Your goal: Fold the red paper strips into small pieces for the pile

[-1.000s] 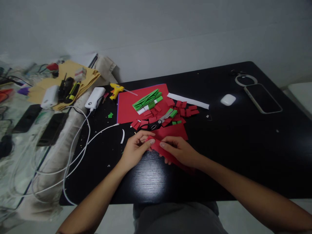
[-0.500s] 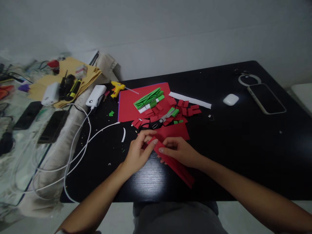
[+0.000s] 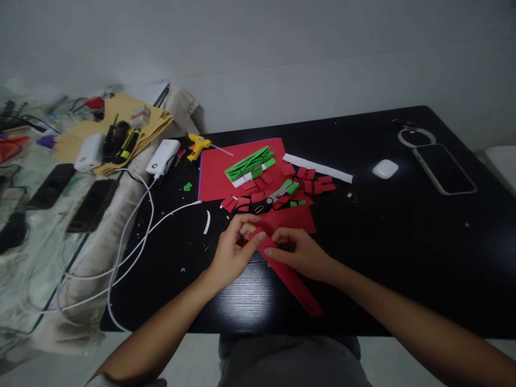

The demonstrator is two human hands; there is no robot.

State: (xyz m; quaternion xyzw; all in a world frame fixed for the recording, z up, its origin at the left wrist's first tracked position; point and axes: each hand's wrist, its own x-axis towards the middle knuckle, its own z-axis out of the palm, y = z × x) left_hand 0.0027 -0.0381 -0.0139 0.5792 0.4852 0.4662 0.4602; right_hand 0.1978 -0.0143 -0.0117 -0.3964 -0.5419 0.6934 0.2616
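Note:
Between my hands is a long folded strip of red paper (image 3: 293, 280), slanting down to the right above the black table. My left hand (image 3: 237, 244) pinches its upper end, thumb on top. My right hand (image 3: 300, 252) grips it a little lower, thumb pressed along the strip and the other fingers partly hidden. Just beyond my fingers lies a flat red paper piece (image 3: 296, 217). Behind it, scissors (image 3: 266, 203) rest among several small folded red paper pieces (image 3: 318, 185). Folded green paper (image 3: 250, 164) lies on a larger red sheet (image 3: 213, 180).
A yellow glue gun (image 3: 197, 145) and a white power bank (image 3: 163, 156) with a cable stand at the back left. A white paper strip (image 3: 318, 168) lies behind the pieces. To the right are a white earbud case (image 3: 385, 169) and a phone (image 3: 445, 169).
The folded strip looks flatter and narrower between my fingers, its lower end more closed. Both hands keep their hold with little movement. The whole view has shifted slightly.

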